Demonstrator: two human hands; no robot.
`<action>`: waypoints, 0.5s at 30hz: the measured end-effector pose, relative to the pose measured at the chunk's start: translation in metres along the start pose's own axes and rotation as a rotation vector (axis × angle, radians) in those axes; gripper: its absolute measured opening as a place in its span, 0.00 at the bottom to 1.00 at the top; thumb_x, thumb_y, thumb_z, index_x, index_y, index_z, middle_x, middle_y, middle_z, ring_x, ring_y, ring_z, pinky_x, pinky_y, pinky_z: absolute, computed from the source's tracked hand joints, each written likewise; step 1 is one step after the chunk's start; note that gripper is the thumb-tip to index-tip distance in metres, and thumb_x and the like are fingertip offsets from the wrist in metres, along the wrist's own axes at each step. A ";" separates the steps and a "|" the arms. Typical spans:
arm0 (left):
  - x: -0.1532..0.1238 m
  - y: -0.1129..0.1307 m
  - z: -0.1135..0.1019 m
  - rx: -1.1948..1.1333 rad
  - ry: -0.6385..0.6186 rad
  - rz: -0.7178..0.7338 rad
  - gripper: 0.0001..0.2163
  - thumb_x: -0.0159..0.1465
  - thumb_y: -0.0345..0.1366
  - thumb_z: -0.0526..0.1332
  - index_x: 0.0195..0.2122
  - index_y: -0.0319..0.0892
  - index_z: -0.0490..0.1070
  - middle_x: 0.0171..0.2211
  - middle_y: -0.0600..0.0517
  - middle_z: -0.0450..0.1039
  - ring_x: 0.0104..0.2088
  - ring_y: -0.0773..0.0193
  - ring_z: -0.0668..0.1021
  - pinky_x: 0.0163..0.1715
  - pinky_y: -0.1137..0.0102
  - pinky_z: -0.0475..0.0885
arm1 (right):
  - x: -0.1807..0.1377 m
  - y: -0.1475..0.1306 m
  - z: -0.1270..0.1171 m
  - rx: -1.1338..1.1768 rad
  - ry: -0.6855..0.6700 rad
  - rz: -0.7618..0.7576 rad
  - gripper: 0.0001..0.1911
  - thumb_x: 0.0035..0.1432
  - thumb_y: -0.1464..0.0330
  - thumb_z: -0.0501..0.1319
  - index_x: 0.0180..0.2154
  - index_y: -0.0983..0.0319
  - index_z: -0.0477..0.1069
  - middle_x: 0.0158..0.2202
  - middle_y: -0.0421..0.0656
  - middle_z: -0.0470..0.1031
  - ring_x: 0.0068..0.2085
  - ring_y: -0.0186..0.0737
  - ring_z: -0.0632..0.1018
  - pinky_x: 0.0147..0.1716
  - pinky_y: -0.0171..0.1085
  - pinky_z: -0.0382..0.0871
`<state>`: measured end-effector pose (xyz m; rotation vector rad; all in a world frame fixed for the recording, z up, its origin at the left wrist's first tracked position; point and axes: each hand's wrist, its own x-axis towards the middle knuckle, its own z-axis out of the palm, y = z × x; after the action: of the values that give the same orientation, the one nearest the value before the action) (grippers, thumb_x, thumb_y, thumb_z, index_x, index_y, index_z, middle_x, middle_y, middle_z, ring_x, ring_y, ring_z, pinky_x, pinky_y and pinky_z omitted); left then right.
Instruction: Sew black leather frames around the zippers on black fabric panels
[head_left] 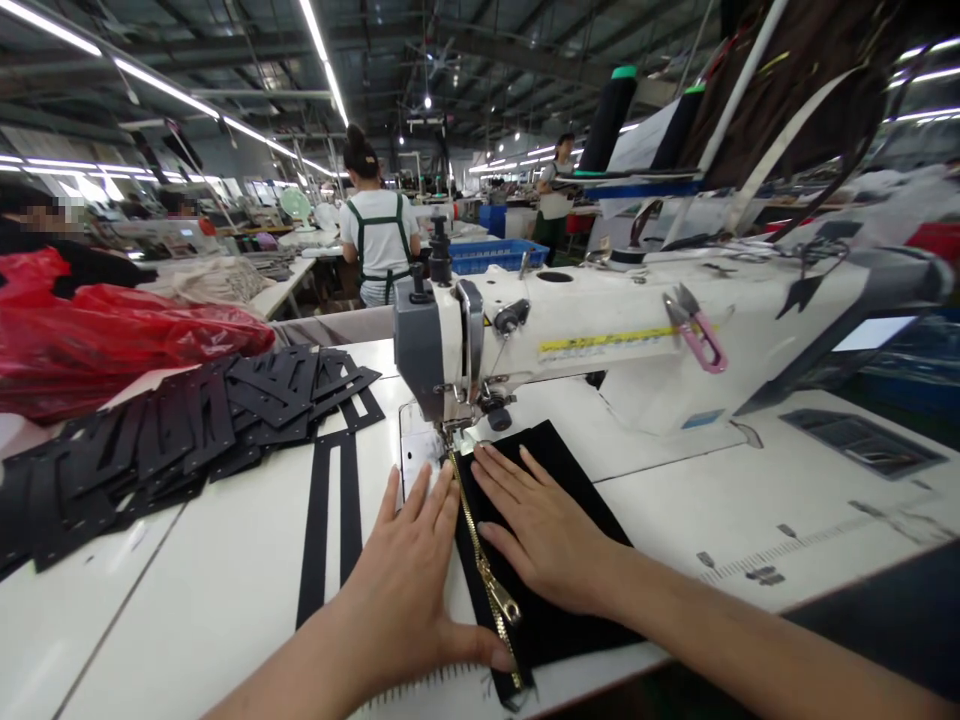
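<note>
A gold-toothed zipper (472, 530) on black tape runs from beneath the needle of a white sewing machine (480, 340) toward me, its metal pull (504, 603) near the front end. Under and beside it lies a black fabric panel (577, 620). My left hand (412, 570) rests flat with fingers spread, fingertips at the zipper's left edge by the presser foot and thumb on its near end. Lying flat on the panel, my right hand (540, 525) has its fingers stretched toward the needle, just right of the zipper.
Black slotted pieces (210, 420) are heaped at left, with one slotted frame (319, 520) beside my left hand. A red plastic bag (127, 330) lies behind them. Pink snips (697, 330) sit on the machine arm. Black thread cones (609, 120) stand above; a person in an apron (375, 225) is ahead.
</note>
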<state>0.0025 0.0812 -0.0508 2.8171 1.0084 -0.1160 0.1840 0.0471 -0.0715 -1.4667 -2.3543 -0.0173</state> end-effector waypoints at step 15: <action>-0.015 -0.003 0.004 -0.138 0.114 0.042 0.54 0.46 0.70 0.49 0.63 0.34 0.36 0.63 0.38 0.34 0.62 0.47 0.40 0.58 0.47 0.36 | -0.020 0.018 0.006 -0.148 -0.002 -0.045 0.31 0.63 0.58 0.46 0.62 0.67 0.45 0.63 0.48 0.44 0.63 0.45 0.47 0.59 0.53 0.45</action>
<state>-0.0105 0.0735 -0.0534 2.7430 0.9401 0.1153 0.2058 0.0391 -0.0866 -1.4806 -2.4324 -0.2059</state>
